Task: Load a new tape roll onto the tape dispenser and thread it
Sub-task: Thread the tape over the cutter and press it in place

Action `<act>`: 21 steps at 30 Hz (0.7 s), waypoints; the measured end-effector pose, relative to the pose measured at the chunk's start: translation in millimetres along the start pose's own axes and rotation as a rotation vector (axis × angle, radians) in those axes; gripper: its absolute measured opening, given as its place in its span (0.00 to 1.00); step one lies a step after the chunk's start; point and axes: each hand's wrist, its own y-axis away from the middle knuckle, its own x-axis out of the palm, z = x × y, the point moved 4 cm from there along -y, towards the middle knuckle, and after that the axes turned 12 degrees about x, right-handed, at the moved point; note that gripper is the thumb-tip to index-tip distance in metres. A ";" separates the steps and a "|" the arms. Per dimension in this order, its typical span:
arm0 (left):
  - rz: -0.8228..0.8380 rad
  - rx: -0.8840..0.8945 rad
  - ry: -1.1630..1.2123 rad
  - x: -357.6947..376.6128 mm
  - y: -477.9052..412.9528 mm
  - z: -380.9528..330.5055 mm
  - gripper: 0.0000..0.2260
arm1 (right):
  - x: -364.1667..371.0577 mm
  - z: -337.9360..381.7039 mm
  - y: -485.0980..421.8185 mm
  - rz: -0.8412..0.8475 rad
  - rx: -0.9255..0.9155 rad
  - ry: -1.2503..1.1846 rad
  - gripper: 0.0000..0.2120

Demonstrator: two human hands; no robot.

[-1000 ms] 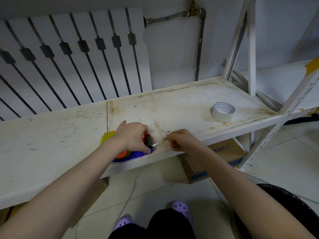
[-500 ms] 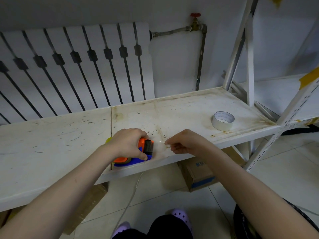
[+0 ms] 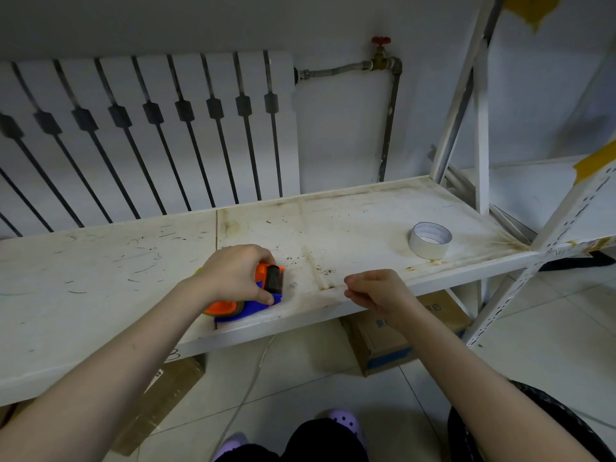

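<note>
An orange and blue tape dispenser (image 3: 266, 288) lies near the front edge of the white shelf (image 3: 350, 228). My left hand (image 3: 235, 273) presses down on it from above, covering most of its body and the roll inside. My right hand (image 3: 373, 290) is to the right of the dispenser, its fingers pinched on the end of a clear tape strip (image 3: 320, 288) that stretches faintly from the dispenser's black roller. A white tape roll (image 3: 430, 240) lies flat further right on the shelf, apart from both hands.
A radiator (image 3: 150, 138) and a pipe with a red valve (image 3: 381, 51) stand behind the shelf. Metal rack uprights (image 3: 480, 111) rise at the right. Cardboard boxes (image 3: 386, 341) sit on the tiled floor under the shelf, with a black bin (image 3: 533, 425) at the lower right.
My right hand has moved to the right, away from the dispenser, drawing the clear tape out longer. My left hand stays on the dispenser. The camera has tilted upward.
</note>
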 end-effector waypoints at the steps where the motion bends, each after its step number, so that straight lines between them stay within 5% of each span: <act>1: -0.006 -0.002 0.012 -0.4 1.0 0.9 0.27 | 3.8 -2.0 0.5 -0.003 0.002 0.041 0.09; 9: -0.106 0.006 0.150 -4.4 10.7 9.5 0.28 | 71.8 -31.4 -1.7 0.276 0.220 -0.151 0.21; 21: -0.213 -0.006 0.243 -12.2 18.1 18.6 0.28 | 82.3 1.9 2.2 0.223 -0.046 -0.347 0.12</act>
